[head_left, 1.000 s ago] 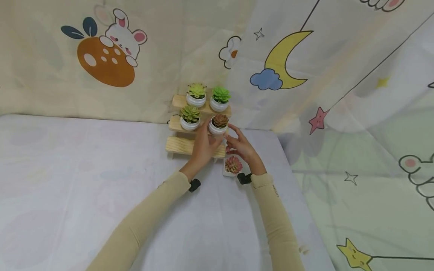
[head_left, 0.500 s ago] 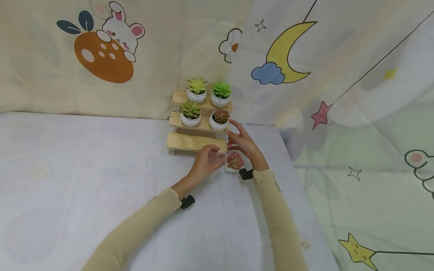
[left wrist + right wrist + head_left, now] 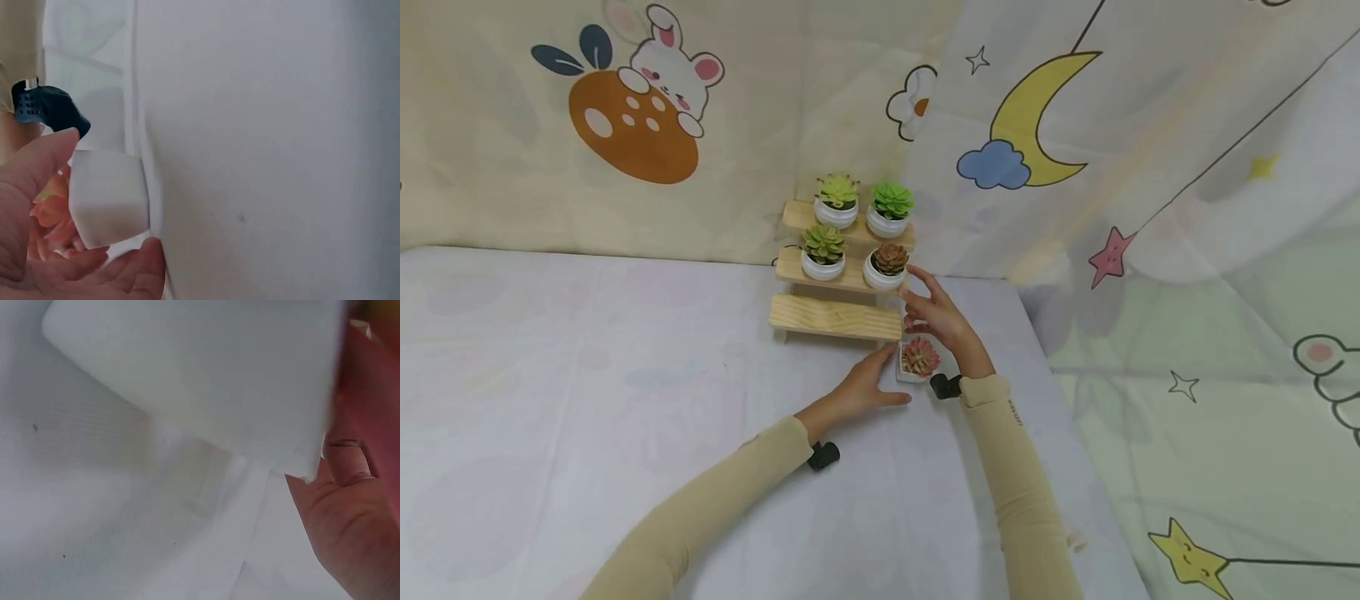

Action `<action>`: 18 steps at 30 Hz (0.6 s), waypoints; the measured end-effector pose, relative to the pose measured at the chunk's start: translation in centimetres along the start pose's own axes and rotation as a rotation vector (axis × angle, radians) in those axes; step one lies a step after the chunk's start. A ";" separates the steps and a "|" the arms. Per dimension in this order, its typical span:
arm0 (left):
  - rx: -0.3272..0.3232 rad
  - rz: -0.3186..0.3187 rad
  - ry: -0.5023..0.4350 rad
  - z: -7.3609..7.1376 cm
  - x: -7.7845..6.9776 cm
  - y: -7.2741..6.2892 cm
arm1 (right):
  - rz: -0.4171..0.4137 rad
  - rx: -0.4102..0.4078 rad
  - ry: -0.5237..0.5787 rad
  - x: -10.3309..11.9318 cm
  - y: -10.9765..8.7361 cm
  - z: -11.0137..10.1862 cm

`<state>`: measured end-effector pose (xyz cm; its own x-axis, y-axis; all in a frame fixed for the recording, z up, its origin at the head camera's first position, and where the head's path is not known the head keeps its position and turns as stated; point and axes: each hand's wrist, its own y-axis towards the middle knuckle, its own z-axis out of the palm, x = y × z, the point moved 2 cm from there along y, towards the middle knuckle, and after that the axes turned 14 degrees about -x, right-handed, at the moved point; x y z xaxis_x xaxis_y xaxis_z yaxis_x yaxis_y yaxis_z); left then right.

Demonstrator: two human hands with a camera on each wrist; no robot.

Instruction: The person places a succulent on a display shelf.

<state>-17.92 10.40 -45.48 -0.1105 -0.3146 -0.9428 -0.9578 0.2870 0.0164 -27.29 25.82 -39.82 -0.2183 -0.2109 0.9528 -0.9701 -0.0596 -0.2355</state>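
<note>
My left hand (image 3: 859, 389) spreads thumb and fingers beside a square white pot with a pink succulent (image 3: 920, 357), which stands on the table. In the left wrist view the square pot (image 3: 109, 197) sits between thumb and fingers, not gripped. My right hand (image 3: 942, 317) is raised at the right end of the middle shelf, fingers loosely bent. Its index fingertip is close to a round white pot with a brown succulent (image 3: 888, 265); whether it touches cannot be told. In the right wrist view the square pot (image 3: 206, 369) fills the top, with part of the hand (image 3: 350, 519) at right.
A three-step wooden stand (image 3: 835, 317) is at the table's back edge. A green succulent (image 3: 823, 250) shares its middle step. The top step carries a yellow-green succulent (image 3: 837, 200) and a bright green succulent (image 3: 891, 208). A printed curtain (image 3: 760, 125) hangs behind.
My left hand has left the brown succulent's pot, which stands on the middle shelf, and moved down towards the square pot, its fingers spreading. My right hand has barely moved.
</note>
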 end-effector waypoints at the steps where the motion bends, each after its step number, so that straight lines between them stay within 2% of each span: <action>1: 0.008 -0.003 0.007 0.0 0.0 0.2 | 0.000 0.000 -0.002 0.0 0.0 0.0; 4: 0.019 -0.013 0.018 0.1 -0.2 0.7 | 0.000 -0.005 -0.006 0.0 0.0 -0.1; 8: -0.002 -0.017 0.008 0.1 -0.4 1.1 | -0.010 -0.016 0.001 -0.3 0.2 -0.1; 18: -0.115 -0.001 -0.073 0.5 -0.2 1.2 | 0.003 -0.025 0.012 -0.3 0.2 0.1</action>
<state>-18.92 11.24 -45.41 -0.0937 -0.2470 -0.9645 -0.9825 0.1797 0.0494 -27.42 25.81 -40.18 -0.2221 -0.1994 0.9544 -0.9718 -0.0348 -0.2334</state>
